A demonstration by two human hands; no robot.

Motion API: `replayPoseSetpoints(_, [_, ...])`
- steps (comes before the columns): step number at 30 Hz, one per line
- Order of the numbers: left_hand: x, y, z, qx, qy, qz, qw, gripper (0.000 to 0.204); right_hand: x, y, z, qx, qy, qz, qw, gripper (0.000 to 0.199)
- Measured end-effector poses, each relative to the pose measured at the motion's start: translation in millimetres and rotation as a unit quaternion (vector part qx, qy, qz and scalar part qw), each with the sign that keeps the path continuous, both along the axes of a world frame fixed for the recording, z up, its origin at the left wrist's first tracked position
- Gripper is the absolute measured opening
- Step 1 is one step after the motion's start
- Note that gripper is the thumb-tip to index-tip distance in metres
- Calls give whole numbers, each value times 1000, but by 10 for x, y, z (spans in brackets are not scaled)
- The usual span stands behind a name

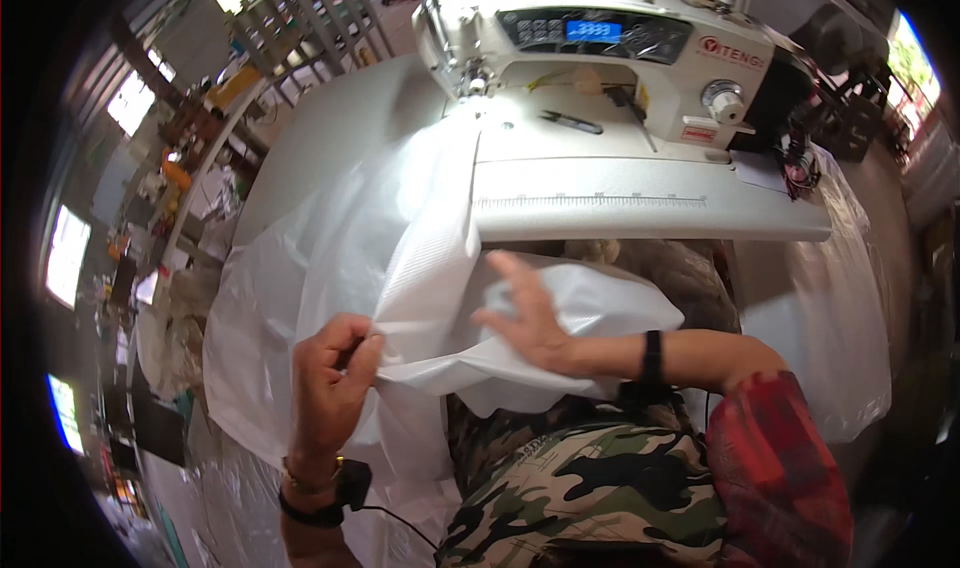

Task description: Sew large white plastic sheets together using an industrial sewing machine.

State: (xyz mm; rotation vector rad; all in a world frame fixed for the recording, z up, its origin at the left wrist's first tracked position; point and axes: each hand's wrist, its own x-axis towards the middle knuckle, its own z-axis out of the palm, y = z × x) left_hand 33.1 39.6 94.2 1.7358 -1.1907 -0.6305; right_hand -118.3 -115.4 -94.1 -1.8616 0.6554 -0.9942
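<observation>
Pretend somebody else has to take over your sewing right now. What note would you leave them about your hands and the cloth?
Left hand: pinching a fold of the white woven fabric at its near edge, fingers closed on it.
Right hand: open, fingers spread, pressing flat on the same fabric over the lap.
Fabric: runs from the lap up onto the sewing machine bed and reaches the needle area; more of it hangs off the table to the left.
Small black snips lie on the machine bed.
Done: fabric laid up to the machine.
Left: whether any seam is sewn cannot be seen.
</observation>
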Motion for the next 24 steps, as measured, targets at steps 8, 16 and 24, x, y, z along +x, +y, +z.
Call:
replayPoseSetpoints(8, [-230,-456,859,-29,-512,-227,828,2,1947,550,58,55,-31,234,970,59])
replayPoseSetpoints(16, [-90,-59,-332,52,-436,-283,852,7,1073,378,-933,-62,-15,388,919,43])
replayPoseSetpoints(24, [-173,86,-1460,56,-396,-94,912,7,345,-398,-221,-211,331,468,792,27])
